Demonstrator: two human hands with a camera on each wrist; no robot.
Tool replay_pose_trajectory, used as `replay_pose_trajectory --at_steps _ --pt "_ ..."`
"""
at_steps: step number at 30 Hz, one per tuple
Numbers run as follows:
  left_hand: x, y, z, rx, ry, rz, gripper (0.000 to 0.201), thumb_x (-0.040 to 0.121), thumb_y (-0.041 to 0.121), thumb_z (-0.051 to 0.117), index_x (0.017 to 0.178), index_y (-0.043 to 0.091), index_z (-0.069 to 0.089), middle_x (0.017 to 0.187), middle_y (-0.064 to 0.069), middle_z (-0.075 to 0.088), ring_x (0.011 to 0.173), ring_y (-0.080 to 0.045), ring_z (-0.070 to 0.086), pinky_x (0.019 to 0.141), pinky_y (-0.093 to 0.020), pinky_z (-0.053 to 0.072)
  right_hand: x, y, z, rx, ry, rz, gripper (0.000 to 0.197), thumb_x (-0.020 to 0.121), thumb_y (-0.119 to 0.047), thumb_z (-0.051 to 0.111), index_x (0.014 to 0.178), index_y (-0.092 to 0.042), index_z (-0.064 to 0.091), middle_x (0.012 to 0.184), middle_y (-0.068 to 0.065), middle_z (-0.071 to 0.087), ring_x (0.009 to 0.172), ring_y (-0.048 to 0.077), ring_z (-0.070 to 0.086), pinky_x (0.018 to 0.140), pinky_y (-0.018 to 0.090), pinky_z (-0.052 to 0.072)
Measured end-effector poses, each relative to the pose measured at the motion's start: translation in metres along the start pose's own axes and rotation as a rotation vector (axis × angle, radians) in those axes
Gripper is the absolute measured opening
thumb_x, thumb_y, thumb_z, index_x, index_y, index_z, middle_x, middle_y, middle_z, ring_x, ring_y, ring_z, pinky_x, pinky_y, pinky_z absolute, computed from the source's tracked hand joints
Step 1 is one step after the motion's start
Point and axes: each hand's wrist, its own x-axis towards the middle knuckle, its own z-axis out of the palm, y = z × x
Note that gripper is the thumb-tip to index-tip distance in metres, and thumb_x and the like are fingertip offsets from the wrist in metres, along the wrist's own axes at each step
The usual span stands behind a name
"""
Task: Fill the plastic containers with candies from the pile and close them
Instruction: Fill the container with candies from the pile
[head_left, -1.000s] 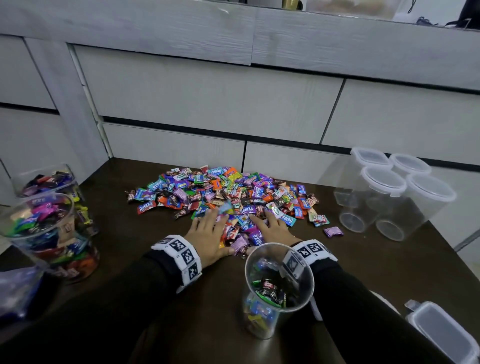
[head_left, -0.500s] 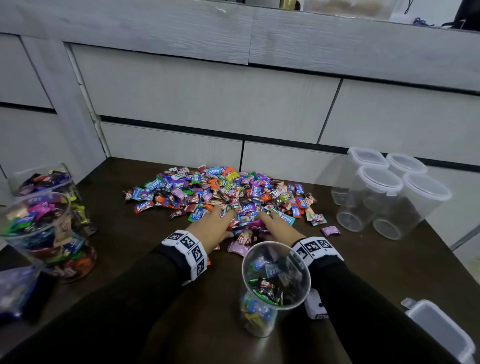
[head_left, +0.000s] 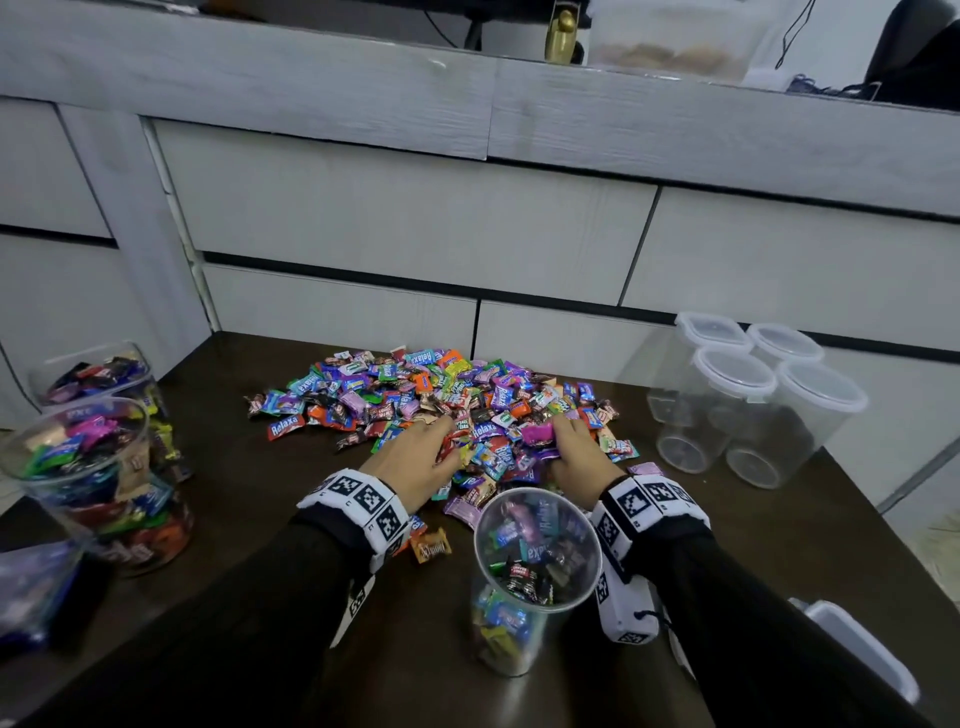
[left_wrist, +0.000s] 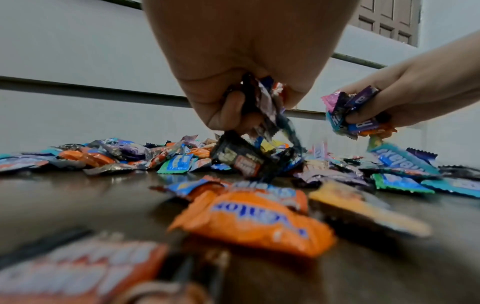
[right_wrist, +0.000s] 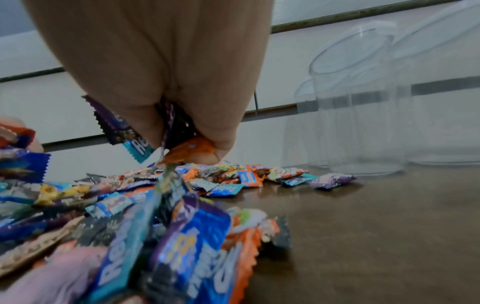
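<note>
A pile of wrapped candies (head_left: 431, 400) lies on the dark table (head_left: 249, 493). An open clear plastic container (head_left: 535, 577), partly filled, stands at the near edge of the pile between my wrists. My left hand (head_left: 421, 462) grips a bunch of candies (left_wrist: 262, 107) at the pile's near side. My right hand (head_left: 576, 457) grips another bunch (right_wrist: 166, 135), just above the pile. In the left wrist view the right hand (left_wrist: 405, 96) shows with its candies (left_wrist: 355, 113) lifted off the table.
Several empty lidded containers (head_left: 753, 400) stand at the back right. Two filled open containers (head_left: 93, 478) stand at the left. A loose white lid (head_left: 862, 660) lies at the front right edge. A stray orange candy (head_left: 430, 545) lies beside my left wrist. Grey drawers back the table.
Both hands went from lying flat on the pile to curling round handfuls of candies and drawing them toward the open container.
</note>
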Motion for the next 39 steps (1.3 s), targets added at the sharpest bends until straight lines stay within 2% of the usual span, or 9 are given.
replay_pose_trajectory --at_steps 7,9,12,15,19,23,26,30,39 --pt "-0.007 0.011 -0.023 -0.136 0.145 0.009 0.019 0.102 0.034 0.045 0.109 0.016 0.046 0.094 -0.006 0.058 0.084 -0.025 0.055 0.078 -0.041 0.048 -0.013 0.000 -0.010 0.082 0.060 -0.047 0.021 0.091 0.003 0.045 0.105 -0.012 0.040 0.112 0.012 0.045 0.093 0.017 0.039 0.065 0.018 0.028" --pt "-0.013 0.019 -0.034 -0.210 0.214 0.036 0.021 0.102 0.032 0.045 0.113 0.014 0.048 0.094 -0.006 0.060 0.084 -0.025 0.057 0.077 -0.039 0.048 -0.019 -0.001 -0.012 0.092 0.072 -0.069 0.023 0.090 0.004 0.046 0.105 -0.012 0.041 0.112 0.010 0.045 0.095 0.018 0.041 0.071 0.020 0.029" --pt "-0.024 0.036 -0.051 -0.319 0.304 0.097 0.019 0.102 0.030 0.046 0.111 0.014 0.049 0.079 -0.002 0.054 0.066 -0.015 0.050 0.058 -0.017 0.038 -0.027 -0.003 -0.016 0.126 0.103 -0.083 0.022 0.090 0.003 0.049 0.107 -0.010 0.045 0.108 0.008 0.047 0.099 0.020 0.044 0.082 0.026 0.035" --pt "-0.037 0.056 -0.064 -0.381 0.330 0.168 0.020 0.102 0.030 0.046 0.107 0.011 0.049 0.073 -0.004 0.049 0.061 -0.015 0.044 0.053 -0.020 0.035 -0.037 -0.006 -0.022 0.153 0.113 -0.065 0.020 0.090 0.001 0.050 0.108 -0.008 0.046 0.112 0.011 0.050 0.104 0.025 0.049 0.090 0.035 0.042" --pt "-0.057 0.082 -0.070 -0.450 0.331 0.254 0.017 0.101 0.029 0.049 0.106 0.012 0.050 0.076 -0.001 0.051 0.063 -0.012 0.047 0.061 -0.034 0.045 -0.048 -0.008 -0.031 0.158 0.144 -0.052 0.029 0.089 0.002 0.050 0.117 -0.004 0.047 0.116 0.013 0.051 0.107 0.025 0.049 0.093 0.033 0.041" --pt "-0.074 0.100 -0.059 -0.372 0.335 0.374 0.009 0.099 0.030 0.052 0.101 0.021 0.049 0.089 0.009 0.051 0.076 0.001 0.047 0.067 -0.018 0.037 -0.059 -0.014 -0.036 0.167 0.185 -0.068 0.021 0.086 0.008 0.048 0.105 -0.001 0.048 0.108 0.015 0.051 0.102 0.027 0.048 0.087 0.035 0.041" --pt "-0.085 0.105 -0.046 -0.279 0.275 0.426 0.012 0.099 0.032 0.050 0.109 0.025 0.049 0.101 0.010 0.049 0.088 -0.004 0.051 0.081 -0.027 0.044 -0.068 -0.020 -0.041 0.184 0.194 -0.095 0.022 0.085 0.011 0.048 0.099 -0.006 0.045 0.105 0.015 0.050 0.098 0.027 0.048 0.083 0.033 0.040" --pt "-0.092 0.106 -0.036 -0.117 0.224 0.460 0.025 0.098 0.033 0.050 0.119 0.021 0.051 0.107 0.001 0.050 0.093 -0.021 0.057 0.083 -0.042 0.046 -0.080 -0.027 -0.051 0.170 0.204 -0.160 0.028 0.081 0.012 0.047 0.107 0.003 0.047 0.111 0.021 0.053 0.105 0.029 0.048 0.092 0.037 0.039" --pt "-0.088 0.101 -0.037 0.160 0.201 0.583 0.033 0.092 0.042 0.053 0.113 0.017 0.052 0.098 -0.001 0.059 0.092 -0.019 0.052 0.081 -0.038 0.045 -0.093 -0.038 -0.059 0.187 0.193 -0.202 0.025 0.088 0.006 0.049 0.112 0.004 0.046 0.116 0.020 0.052 0.110 0.031 0.048 0.098 0.041 0.038"
